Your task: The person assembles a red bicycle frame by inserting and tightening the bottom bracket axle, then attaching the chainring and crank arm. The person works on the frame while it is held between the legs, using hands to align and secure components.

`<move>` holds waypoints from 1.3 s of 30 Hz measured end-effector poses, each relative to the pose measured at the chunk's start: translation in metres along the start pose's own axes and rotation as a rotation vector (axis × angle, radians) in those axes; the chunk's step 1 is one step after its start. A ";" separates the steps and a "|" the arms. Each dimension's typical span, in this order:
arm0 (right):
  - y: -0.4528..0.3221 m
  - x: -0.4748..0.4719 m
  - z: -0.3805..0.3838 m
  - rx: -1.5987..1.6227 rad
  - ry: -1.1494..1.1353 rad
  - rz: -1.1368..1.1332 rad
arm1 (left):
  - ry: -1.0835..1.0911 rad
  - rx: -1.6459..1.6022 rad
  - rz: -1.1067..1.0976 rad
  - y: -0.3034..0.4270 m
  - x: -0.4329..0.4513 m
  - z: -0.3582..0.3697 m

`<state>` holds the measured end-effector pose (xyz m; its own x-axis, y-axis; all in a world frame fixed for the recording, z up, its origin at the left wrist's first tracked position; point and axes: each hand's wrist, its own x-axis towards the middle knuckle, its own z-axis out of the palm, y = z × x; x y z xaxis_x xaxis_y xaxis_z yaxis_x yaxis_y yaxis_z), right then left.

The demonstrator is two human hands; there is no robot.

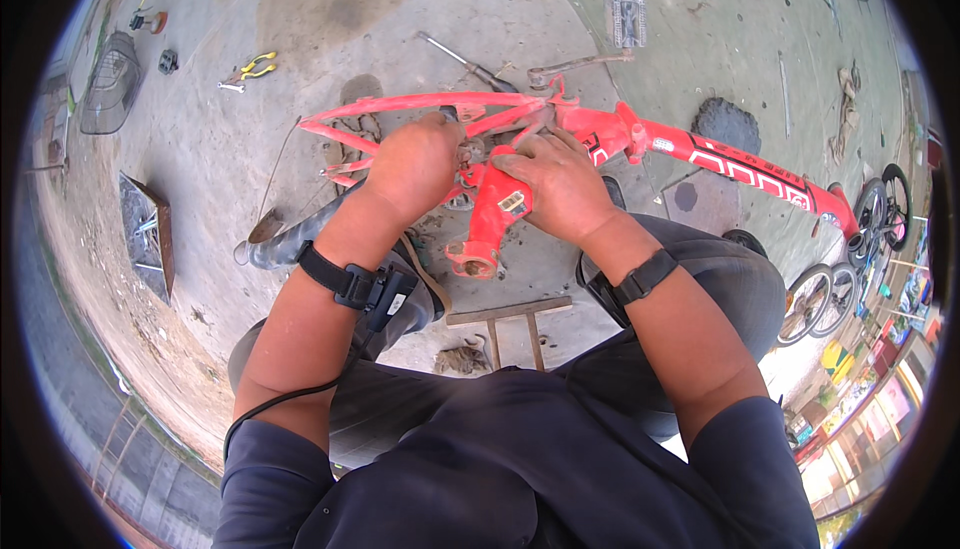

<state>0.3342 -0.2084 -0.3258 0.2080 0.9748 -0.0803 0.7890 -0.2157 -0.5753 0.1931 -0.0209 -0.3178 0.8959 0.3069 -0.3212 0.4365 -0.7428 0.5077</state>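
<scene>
A red folding-bicycle frame (750, 168) lies across the ground before me, its long tube running off to the right. My left hand (417, 160) is closed in a fist beside the rear stays, around a dark-ended handle (448, 112); the rest of that tool is hidden. My right hand (559, 185) grips the short red tube (487, 211) that points toward me, thumb on its top. Past the frame's middle, a crank arm (577, 66) carries a pedal (625, 20). Just beyond the stays lies a black-handled screwdriver (469, 65).
Yellow-handled pliers (259, 65) and a small wrench (231, 86) lie at left on concrete. Farther left are a black basket (112, 91) and an open box (166, 249) of tools. A wooden stool (510, 310) sits between my legs. Bicycle wheels (806, 305) stand at right.
</scene>
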 end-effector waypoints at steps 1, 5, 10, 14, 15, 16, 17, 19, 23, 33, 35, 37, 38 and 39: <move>0.000 0.000 0.000 -0.002 0.000 -0.002 | -0.007 0.002 -0.007 0.001 0.000 -0.001; 0.001 0.000 0.001 0.006 -0.020 0.005 | -0.029 0.015 -0.035 0.004 0.001 -0.002; 0.001 -0.001 0.001 -0.016 0.002 -0.005 | -0.002 0.010 -0.057 0.008 0.000 0.000; 0.002 -0.001 0.001 -0.006 -0.012 0.003 | 0.005 -0.012 -0.115 0.010 0.000 0.001; 0.002 -0.001 0.001 -0.011 -0.008 0.000 | -0.011 -0.011 -0.148 0.010 0.001 0.001; 0.002 -0.001 0.001 -0.016 -0.005 -0.003 | -0.026 -0.011 -0.136 0.009 0.003 0.000; 0.002 -0.001 0.001 -0.013 -0.007 0.001 | -0.042 -0.009 -0.132 0.009 0.004 0.000; 0.003 -0.001 0.002 -0.003 -0.008 0.004 | -0.067 -0.019 -0.116 0.008 0.008 -0.002; 0.004 -0.001 0.002 -0.011 -0.001 -0.013 | -0.170 -0.128 -0.172 0.003 0.016 -0.008; 0.004 -0.001 0.004 -0.017 0.008 -0.017 | -0.293 0.005 -0.199 0.007 0.027 -0.017; 0.005 0.000 0.004 -0.019 0.004 -0.016 | -0.308 -0.001 -0.223 0.007 0.028 -0.018; 0.005 0.000 0.004 -0.020 -0.002 -0.016 | -0.292 -0.034 -0.223 0.005 0.027 -0.017; 0.006 0.000 0.004 -0.030 -0.008 -0.014 | -0.270 -0.064 -0.210 0.004 0.026 -0.017; 0.006 0.000 0.004 -0.036 -0.009 -0.015 | -0.247 -0.094 -0.197 0.002 0.025 -0.016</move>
<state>0.3365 -0.2094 -0.3324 0.1909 0.9784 -0.0795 0.8123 -0.2029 -0.5468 0.2173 -0.0050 -0.3119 0.7515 0.2772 -0.5987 0.6154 -0.6216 0.4847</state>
